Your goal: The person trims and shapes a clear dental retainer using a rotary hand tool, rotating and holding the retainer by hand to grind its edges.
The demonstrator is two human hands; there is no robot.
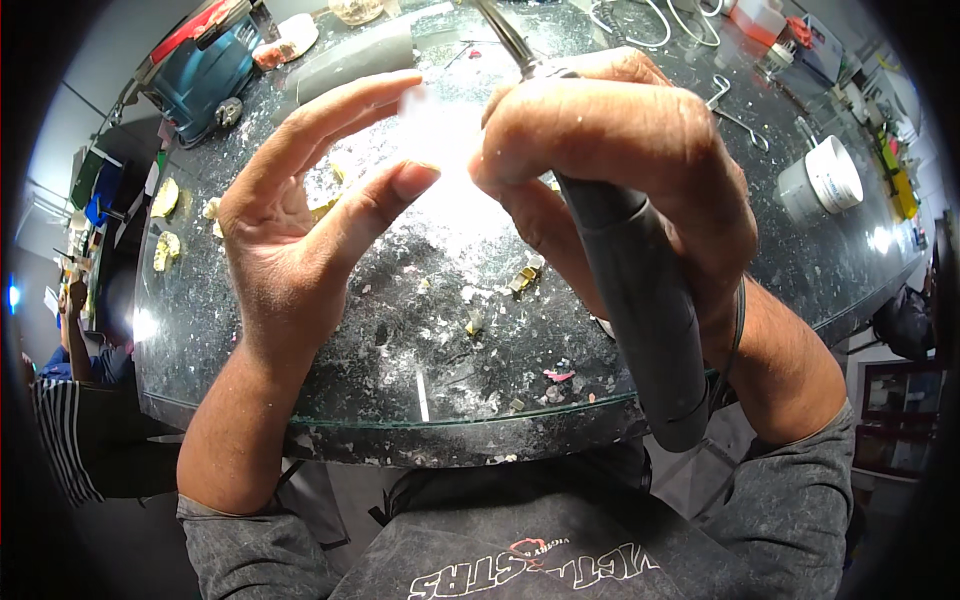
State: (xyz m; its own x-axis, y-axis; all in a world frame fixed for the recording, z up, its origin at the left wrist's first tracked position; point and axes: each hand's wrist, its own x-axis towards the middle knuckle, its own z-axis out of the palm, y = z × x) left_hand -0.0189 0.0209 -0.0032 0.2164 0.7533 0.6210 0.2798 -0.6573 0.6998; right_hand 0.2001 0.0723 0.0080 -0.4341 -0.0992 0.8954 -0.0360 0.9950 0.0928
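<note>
My right hand (620, 140) is wrapped round a thick dark grey pen-shaped handpiece (645, 310), probably a rotary tool. Its rear end slants down toward the table's near edge, and a thin dark cord runs by my wrist. My left hand (300, 200) faces it, thumb and fingers curved round a patch of strong white glare. Something whitish shows at the left fingertips, but the glare washes out its shape. The handpiece's working tip is hidden too. A shiny metal rod (505, 35) comes in from the top edge behind my right fingers.
White dust and crumbs cover the dark table (400, 340), with yellowish lumps (167, 250) at left. A grey cylinder (355, 62) and a blue-green machine (200, 80) stand far left. At right are scissor-like metal tongs (740, 115) and a white tub (830, 175). Another person (85, 350) is at far left.
</note>
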